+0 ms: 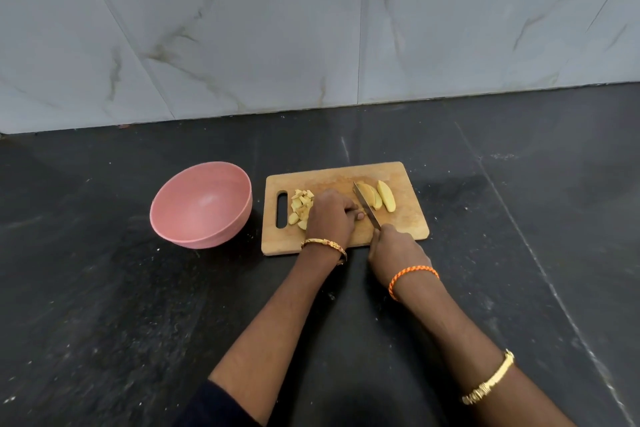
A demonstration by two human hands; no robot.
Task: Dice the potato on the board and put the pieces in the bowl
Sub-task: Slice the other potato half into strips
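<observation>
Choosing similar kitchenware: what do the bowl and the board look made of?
Pink bowl: probably matte plastic, judging by its even colour, thin rim and dull sheen. Cutting board: wood or bamboo, unvarnished, with tan grain, wear marks and a cut-out handle slot.

The left hand covers whatever its curled fingers press on the board and hides the near right part of the diced pile, the right hand swallows the knife handle, and both upper arms run off the near edge.
</observation>
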